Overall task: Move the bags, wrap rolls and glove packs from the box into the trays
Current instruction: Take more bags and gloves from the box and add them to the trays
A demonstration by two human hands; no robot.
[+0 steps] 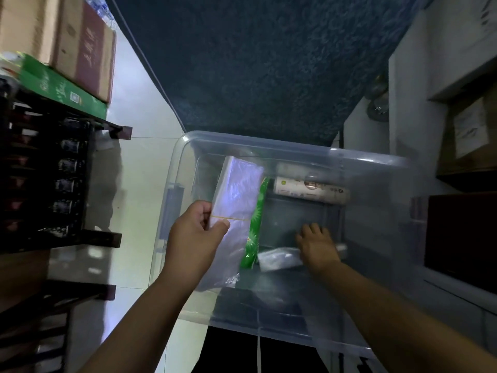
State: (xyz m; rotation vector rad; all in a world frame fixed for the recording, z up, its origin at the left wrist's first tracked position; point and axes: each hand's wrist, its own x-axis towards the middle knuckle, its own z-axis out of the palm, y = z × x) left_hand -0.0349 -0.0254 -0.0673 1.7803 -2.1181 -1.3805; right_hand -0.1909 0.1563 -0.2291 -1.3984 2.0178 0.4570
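A clear plastic box [376, 162] stands on the floor below me. My left hand [195, 238] grips a bundle of clear plastic bags [236, 195] bound with a yellow rubber band, held up over the box's left side. Beside that bundle lies a green patterned pack [256, 219]. Down inside the box, my right hand [317, 244] rests on a small clear bag pack [279, 258]; whether its fingers grip the pack I cannot tell. A white wrap roll [312, 187] lies along the box's far wall.
A dark shelf rack [53, 184] with bottles stands to the left, with a green carton [61, 88] and brown cardboard boxes [78, 47] on top. A dark blue rug [255, 63] lies beyond the box. Cabinets and cartons line the right side. Pale tiled floor shows between the rack and the box.
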